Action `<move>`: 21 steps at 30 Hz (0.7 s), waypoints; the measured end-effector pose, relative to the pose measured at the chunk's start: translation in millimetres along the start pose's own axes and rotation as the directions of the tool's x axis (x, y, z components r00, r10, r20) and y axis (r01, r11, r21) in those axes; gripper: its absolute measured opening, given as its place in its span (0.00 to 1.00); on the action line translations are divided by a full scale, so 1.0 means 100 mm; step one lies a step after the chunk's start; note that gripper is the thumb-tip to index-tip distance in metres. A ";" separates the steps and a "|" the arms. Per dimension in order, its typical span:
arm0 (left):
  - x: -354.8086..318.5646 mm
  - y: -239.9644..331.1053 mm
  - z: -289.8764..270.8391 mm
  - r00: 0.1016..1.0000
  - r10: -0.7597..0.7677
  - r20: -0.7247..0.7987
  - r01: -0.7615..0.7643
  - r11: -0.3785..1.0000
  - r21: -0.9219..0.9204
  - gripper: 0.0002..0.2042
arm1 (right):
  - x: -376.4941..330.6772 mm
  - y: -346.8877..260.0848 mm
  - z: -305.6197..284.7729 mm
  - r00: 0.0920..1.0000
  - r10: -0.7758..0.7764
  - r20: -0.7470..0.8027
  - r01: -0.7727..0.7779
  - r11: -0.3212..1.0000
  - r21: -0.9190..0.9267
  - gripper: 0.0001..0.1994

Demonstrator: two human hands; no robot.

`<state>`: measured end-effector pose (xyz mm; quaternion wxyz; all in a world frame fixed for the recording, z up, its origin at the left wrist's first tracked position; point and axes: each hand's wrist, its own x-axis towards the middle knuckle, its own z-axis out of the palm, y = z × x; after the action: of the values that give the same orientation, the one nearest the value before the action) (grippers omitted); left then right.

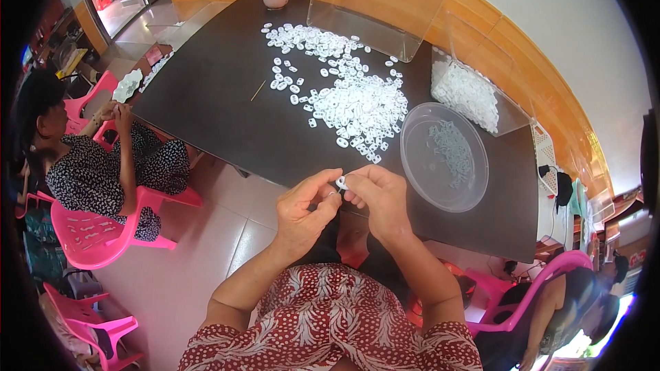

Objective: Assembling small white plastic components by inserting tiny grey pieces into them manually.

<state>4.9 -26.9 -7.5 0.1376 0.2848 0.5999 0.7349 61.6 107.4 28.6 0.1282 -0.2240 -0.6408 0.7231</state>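
Pinching a small white plastic ring [342,182] between the fingertips of both hands, the person works just off the near edge of the dark table [220,96], over their lap and the tiled floor. The left hand [302,206] has its thumb and forefinger closed on the ring from one side, and the right hand [380,199] closes on it from the other, the remaining fingers curled in. That position is, I judge, the main risk: the piece is tiny, smooth and probably slippery, and if either pinch loosens it would drop past the table edge onto the pale tiles or into the red patterned cloth of the lap, where a white part would be hard to find. Squeezing too hard could also bend or snap so thin a moulding. A forearm swinging forward could sweep the loose heap of white rings [357,106], which spreads close to the near edge, or nudge the round clear plastic bowl [443,158] beside the right hand, which looks light and holds a few small pale pieces. Behind it a clear rectangular box [467,89] is packed with more white parts, and a glossy transparent bin [378,0] lies tipped at the far side. A thin wooden stick [258,91] lies on the matte tabletop.
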 end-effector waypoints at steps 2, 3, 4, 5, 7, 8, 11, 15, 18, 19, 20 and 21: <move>0.00 -0.04 0.00 1.000 0.016 0.000 -0.016 1.000 -0.003 0.17 | 0.00 0.01 0.01 1.000 -0.004 -0.003 0.004 1.000 0.003 0.08; 0.00 -0.05 0.00 0.999 0.032 0.001 -0.032 0.999 -0.005 0.17 | 0.00 0.02 0.02 1.000 -0.009 -0.007 0.009 1.000 0.006 0.08; 0.00 -0.05 0.00 0.999 0.032 0.001 -0.032 0.999 -0.006 0.17 | 0.00 0.02 0.03 1.000 -0.008 -0.006 0.008 1.000 0.005 0.08; 0.00 -0.04 -0.01 1.000 0.019 -0.004 -0.019 1.000 -0.018 0.17 | 0.01 0.02 0.03 1.000 -0.011 -0.007 0.011 1.000 0.007 0.08; 0.00 -0.03 -0.01 1.000 0.006 -0.008 -0.007 1.000 -0.030 0.17 | 0.01 0.03 0.03 1.000 -0.013 -0.007 0.013 1.000 0.009 0.08; 0.00 -0.03 -0.02 1.000 0.007 -0.007 -0.007 0.999 -0.037 0.17 | 0.01 0.03 0.04 1.000 -0.018 -0.008 0.018 1.000 -0.001 0.08; 0.00 -0.03 -0.03 1.000 -0.002 -0.005 0.002 0.999 -0.043 0.17 | 0.01 0.04 0.04 1.000 -0.028 -0.007 0.028 0.999 -0.022 0.08; 0.00 -0.05 -0.03 1.000 -0.007 -0.010 0.007 0.999 -0.031 0.17 | 0.02 0.06 0.04 0.999 -0.046 -0.002 0.046 0.998 -0.040 0.07; 0.00 -0.06 -0.03 1.000 -0.015 -0.011 0.014 0.999 -0.029 0.17 | 0.02 0.05 0.04 0.999 -0.036 -0.008 0.036 0.999 -0.026 0.07; 0.00 -0.06 -0.02 1.000 -0.015 -0.011 0.015 0.999 -0.029 0.17 | 0.02 0.05 0.04 0.999 -0.036 -0.009 0.035 0.999 -0.026 0.07; 0.00 -0.06 -0.02 1.000 -0.012 -0.013 0.011 0.999 -0.035 0.17 | 0.02 0.05 0.04 0.999 -0.041 -0.006 0.040 0.998 -0.042 0.07; 0.00 -0.06 -0.02 1.000 -0.009 -0.015 0.008 0.999 -0.041 0.17 | 0.02 0.05 0.04 0.999 -0.046 -0.004 0.045 0.997 -0.057 0.07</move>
<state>2.8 -27.3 -13.1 0.1419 0.2737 0.5869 0.7487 58.7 104.0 23.4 0.1399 -0.2149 -0.6658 0.7007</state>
